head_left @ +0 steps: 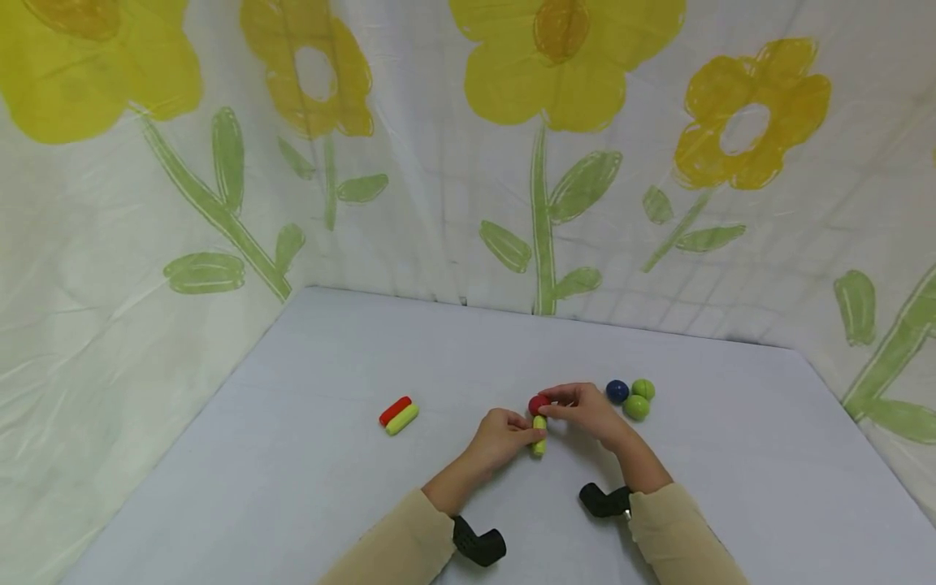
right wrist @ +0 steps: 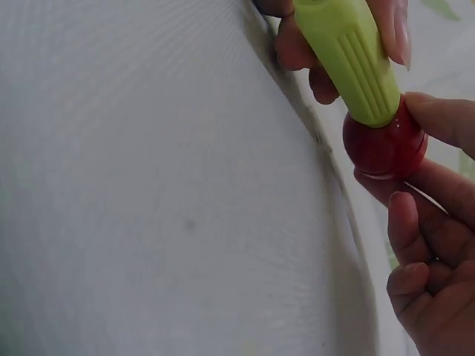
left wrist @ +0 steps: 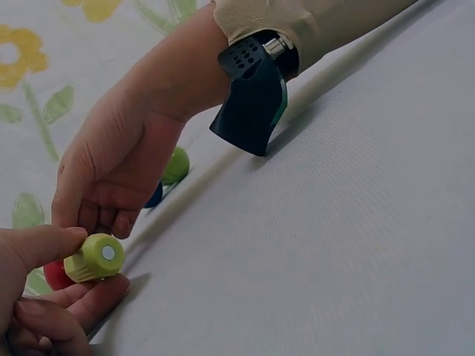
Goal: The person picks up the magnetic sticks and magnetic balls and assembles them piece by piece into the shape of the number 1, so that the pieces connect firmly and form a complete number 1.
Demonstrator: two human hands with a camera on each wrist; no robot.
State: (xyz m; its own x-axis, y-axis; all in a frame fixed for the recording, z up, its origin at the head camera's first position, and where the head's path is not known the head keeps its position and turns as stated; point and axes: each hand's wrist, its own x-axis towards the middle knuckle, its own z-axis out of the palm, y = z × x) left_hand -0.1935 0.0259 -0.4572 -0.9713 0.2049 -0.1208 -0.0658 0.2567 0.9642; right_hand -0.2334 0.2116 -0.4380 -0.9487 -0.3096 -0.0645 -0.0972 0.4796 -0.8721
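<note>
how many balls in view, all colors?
4: one red ball against the end of a yellow-green stick; right of it in the head view, one blue ball beside two green balls.

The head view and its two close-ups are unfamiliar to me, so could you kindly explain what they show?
No robot here: a person works with two bare hands. The head view comes from a camera worn on the head; the close-ups come from one camera on each wrist, probably the black devices there. The left hand holds a yellow-green rod; the right hand holds a red ball touching its end. On the pale tabletop lie a red rod beside another yellow-green rod, plus a blue ball and two green balls.
</note>
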